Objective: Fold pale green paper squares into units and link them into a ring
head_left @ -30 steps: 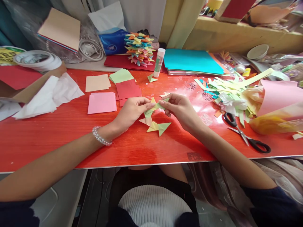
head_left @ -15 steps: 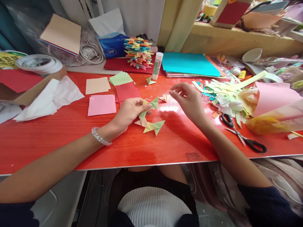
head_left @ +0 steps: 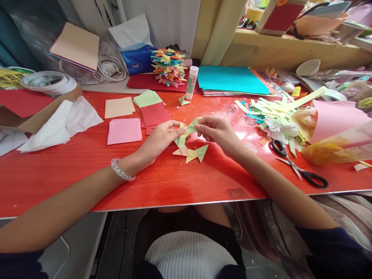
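Observation:
A curved chain of folded paper pieces (head_left: pixel 191 156) in green, yellow and pale pink hangs just over the red table. My left hand (head_left: pixel 162 140) pinches its upper part between thumb and fingers. At the chain's upper right end, my right hand (head_left: pixel 216 133) is closed with thumb and fingertips against the green piece. Whether it also holds the pale pink piece is hidden by the fingers. Behind the hands a small green folded piece (head_left: pixel 183 101) lies beside an upright glue stick (head_left: pixel 192 83).
Square paper stacks, pink (head_left: pixel 124 131), beige (head_left: pixel 119 107), green (head_left: pixel 148 98) and red (head_left: pixel 156 114), lie left of centre. Open black scissors (head_left: pixel 296 166) and paper strips (head_left: pixel 279 110) are at the right. A multicoloured paper model (head_left: pixel 168 66) stands at the back.
My right hand has come left and down to the chain's upper end. The pale pink piece has gone from the table. The chain has shifted slightly right with my left hand.

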`<state>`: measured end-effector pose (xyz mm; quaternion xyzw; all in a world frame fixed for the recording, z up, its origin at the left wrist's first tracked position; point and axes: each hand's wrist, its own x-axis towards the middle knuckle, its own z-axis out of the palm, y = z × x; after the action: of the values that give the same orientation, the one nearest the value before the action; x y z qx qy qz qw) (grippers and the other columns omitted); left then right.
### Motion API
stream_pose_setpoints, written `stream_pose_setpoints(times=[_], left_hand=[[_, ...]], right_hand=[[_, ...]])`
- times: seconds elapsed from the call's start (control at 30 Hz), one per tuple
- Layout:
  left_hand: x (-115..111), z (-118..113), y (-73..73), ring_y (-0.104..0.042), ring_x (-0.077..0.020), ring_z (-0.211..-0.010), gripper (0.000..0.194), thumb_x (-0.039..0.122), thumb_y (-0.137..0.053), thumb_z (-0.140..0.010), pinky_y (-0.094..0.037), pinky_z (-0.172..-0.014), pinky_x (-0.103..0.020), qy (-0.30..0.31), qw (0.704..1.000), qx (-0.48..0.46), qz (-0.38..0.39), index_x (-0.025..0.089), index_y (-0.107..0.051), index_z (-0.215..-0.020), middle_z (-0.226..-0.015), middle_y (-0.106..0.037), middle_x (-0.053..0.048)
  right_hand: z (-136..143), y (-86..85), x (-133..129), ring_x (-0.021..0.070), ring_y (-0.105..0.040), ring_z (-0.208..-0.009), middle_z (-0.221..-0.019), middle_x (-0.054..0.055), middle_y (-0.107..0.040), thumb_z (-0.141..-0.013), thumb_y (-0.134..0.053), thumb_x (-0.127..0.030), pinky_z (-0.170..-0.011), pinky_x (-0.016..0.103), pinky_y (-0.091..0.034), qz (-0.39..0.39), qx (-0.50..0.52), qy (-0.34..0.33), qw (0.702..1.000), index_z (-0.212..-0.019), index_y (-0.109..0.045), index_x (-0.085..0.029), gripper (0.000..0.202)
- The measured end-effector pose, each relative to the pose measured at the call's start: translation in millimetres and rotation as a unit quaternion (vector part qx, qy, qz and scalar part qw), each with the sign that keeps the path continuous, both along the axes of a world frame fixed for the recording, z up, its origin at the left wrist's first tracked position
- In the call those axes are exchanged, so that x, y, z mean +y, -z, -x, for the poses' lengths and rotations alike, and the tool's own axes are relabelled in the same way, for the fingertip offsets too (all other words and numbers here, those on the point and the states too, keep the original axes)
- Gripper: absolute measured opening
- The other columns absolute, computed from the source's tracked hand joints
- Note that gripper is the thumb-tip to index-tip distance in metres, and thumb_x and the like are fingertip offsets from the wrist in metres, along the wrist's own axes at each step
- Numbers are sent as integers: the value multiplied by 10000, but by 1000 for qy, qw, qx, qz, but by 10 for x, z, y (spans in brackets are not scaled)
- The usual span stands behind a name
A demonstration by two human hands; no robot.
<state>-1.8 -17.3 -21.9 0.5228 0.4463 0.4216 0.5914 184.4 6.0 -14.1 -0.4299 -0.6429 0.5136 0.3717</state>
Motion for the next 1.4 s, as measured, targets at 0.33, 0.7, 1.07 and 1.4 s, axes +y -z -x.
stream_pose_setpoints(times=[0.33, 0.7, 1.07, 1.4], left_hand=[[-35, 29, -18, -666, -196, -810, 333, 479, -667, -785, -501, -783, -309, 13, 999, 25, -19, 150, -716, -812, -743, -720, -63], [-8, 42, -12, -659, -146, -733, 257, 400, -693, -780, -506, -707, -265, 21, 1000, -6, 6, 151, -686, -845, -796, -720, -54], [10, 32, 8, -606, -98, -617, 272, 430, -643, -820, -476, -671, -250, 3, 1000, -8, -24, 164, -636, -877, -833, -709, -34], [41, 48, 14, -644, -106, -681, 216, 321, -715, -775, -496, -667, -241, -5, 999, -21, -42, 146, -622, -860, -850, -691, -24]], right_hand=[[-2, -3, -1, 42, -413, -458, -595, -24, -565, -777, -724, -369, -416, 213, -264, 35, 38, -21, 998, -689, -524, -161, 303], [-147, -86, 86, 59, -411, -487, -624, -22, -552, -792, -690, -451, -444, 235, -273, -19, -26, -27, 999, -819, -591, -167, 302], [-261, 294, 390, 157, -517, -671, -726, 15, -560, -863, -627, -304, -647, 308, -380, -228, -305, 122, 916, -1134, -615, -167, 304], [-257, 307, 351, 182, -542, -842, -1017, 86, -483, -812, -657, -211, -730, 328, -466, -270, -282, 113, 914, -823, -572, -191, 88]])
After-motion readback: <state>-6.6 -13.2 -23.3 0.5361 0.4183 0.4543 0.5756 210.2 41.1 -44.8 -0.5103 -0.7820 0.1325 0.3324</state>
